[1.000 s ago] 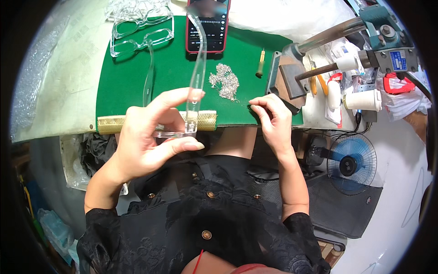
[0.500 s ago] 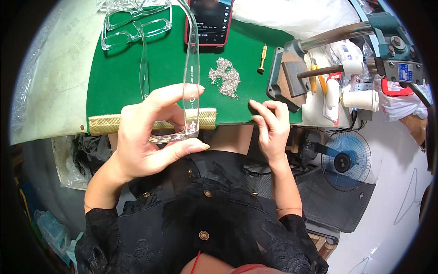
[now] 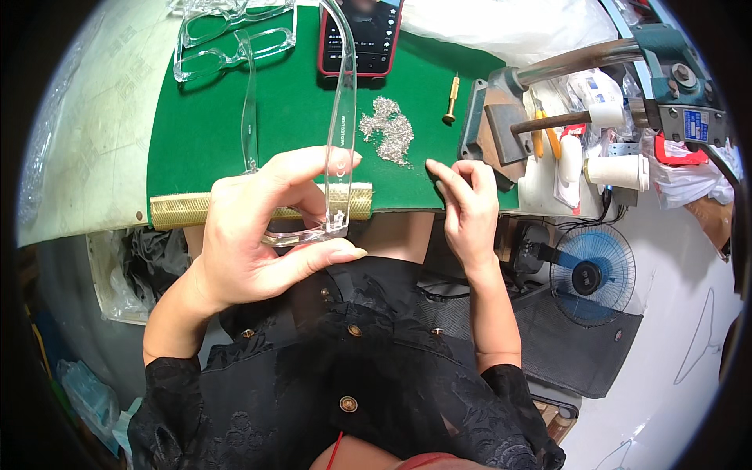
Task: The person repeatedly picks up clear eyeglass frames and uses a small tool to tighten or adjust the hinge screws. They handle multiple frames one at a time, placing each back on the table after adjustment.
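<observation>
While the left hand (image 3: 247, 235) grasps clear eyeglasses (image 3: 344, 110) left of the silvery pile (image 3: 398, 139), keep them steady; whether the right hand (image 3: 470, 210), right of it, holds anything is unclear.

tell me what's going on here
A person's left grip holds a clear plastic eyeglass frame over the near edge of a green work mat. The right grip is near a loose pile of tiny silvery pieces; whether it holds anything is too small to tell. More clear plastic frames lie toward the far left.
</observation>
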Motion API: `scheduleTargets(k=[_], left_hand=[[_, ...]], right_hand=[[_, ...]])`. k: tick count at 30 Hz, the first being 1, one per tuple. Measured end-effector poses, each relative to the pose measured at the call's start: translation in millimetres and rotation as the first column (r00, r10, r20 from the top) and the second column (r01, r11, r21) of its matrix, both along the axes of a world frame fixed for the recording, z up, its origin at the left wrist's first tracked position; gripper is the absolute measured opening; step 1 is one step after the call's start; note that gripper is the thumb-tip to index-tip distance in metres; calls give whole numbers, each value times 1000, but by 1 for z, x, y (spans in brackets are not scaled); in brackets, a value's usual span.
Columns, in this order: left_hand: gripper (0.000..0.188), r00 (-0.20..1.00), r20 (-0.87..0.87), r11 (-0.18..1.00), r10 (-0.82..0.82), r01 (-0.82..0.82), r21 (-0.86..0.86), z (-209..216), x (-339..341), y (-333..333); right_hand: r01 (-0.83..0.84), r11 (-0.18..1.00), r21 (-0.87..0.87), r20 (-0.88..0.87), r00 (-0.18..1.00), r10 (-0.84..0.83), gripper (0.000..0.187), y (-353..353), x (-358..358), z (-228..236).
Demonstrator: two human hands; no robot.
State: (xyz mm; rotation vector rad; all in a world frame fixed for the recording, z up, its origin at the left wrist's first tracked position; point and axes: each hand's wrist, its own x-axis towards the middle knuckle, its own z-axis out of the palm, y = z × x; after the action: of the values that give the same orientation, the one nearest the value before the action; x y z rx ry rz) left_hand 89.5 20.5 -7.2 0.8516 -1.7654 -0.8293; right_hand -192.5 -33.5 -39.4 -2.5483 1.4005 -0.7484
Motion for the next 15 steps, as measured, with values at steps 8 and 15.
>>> scheduleTargets(k=[8,15], left_hand=[[65,996,-70,998,58,-59,-14,-1,-9,0],[71,1000,19,999,6,-6,-39,1,-6,-2]], right_hand=[[45,986,160,306,948,-93,17,2,-6,-3],[89,975,202,263,954,-141,16,0,8,-1]])
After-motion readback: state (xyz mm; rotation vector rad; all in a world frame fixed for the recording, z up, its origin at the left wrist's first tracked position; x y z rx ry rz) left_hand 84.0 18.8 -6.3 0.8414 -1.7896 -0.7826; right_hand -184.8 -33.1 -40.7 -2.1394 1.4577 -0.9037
